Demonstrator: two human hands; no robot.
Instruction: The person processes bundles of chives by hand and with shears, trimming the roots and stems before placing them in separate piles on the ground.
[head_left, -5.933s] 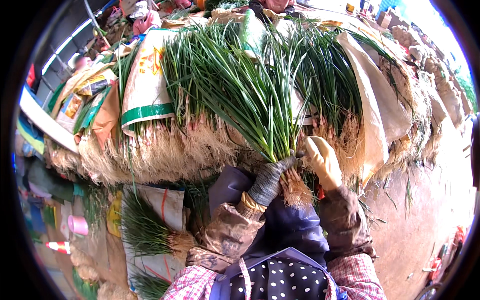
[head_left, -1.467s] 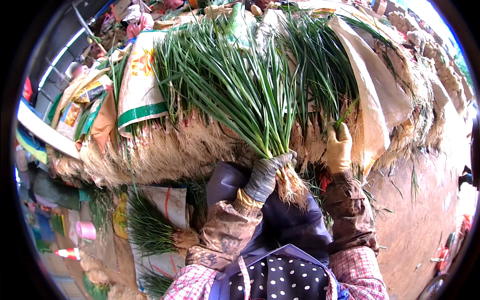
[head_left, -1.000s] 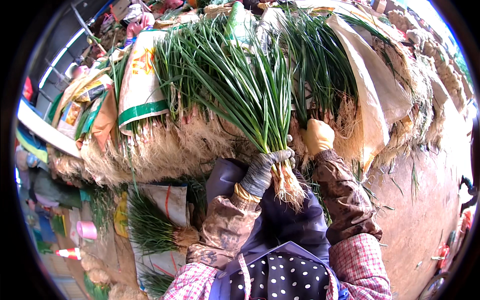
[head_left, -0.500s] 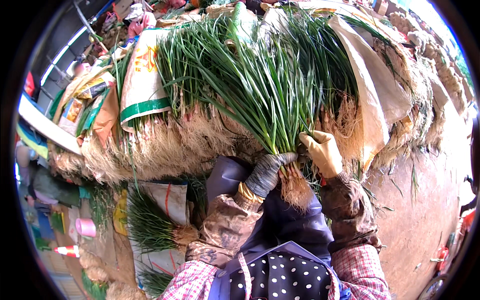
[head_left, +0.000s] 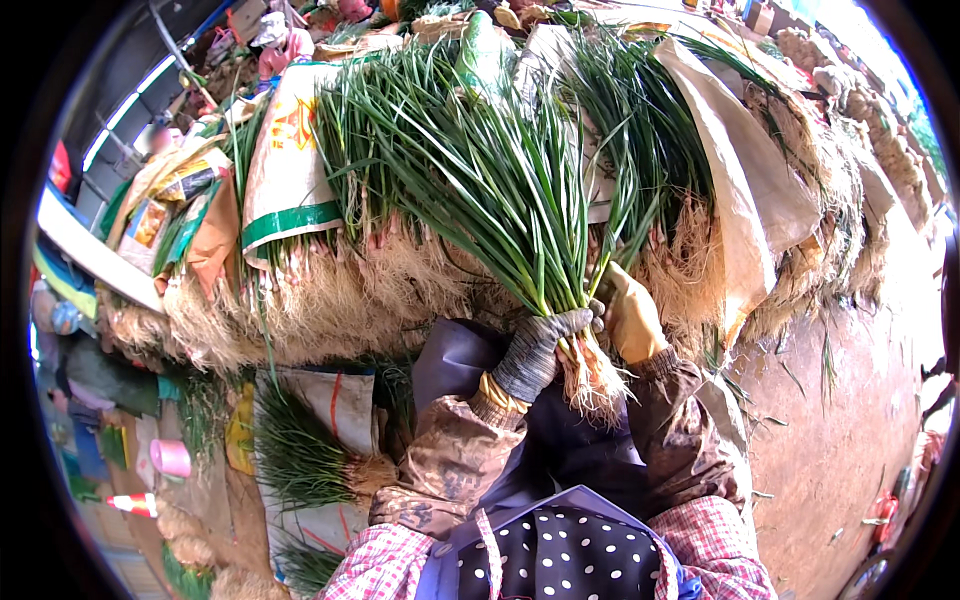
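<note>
My left hand, in a dark grey glove with a yellow cuff, is wrapped round a bunch of spring onions just above the roots. The long green leaves fan out away from me, and pale roots hang below the fist over my lap. My right hand, in a yellowish glove, is closed at the right side of the bunch, its fingertips against a few stalks that stand a little apart from the others. Some of its fingers are hidden behind the stalks.
A long heap of spring onions, roots toward me, lies ahead, partly under white sacks. Another bunch rests on a sack at my left. Brown floor spreads to the right. A pink bucket stands left; a person sits far back.
My right hand has shifted slightly left and turned, drawing in closer to the stalks. Several leaves now stand apart on the bunch's right side, and the roots have swung slightly.
</note>
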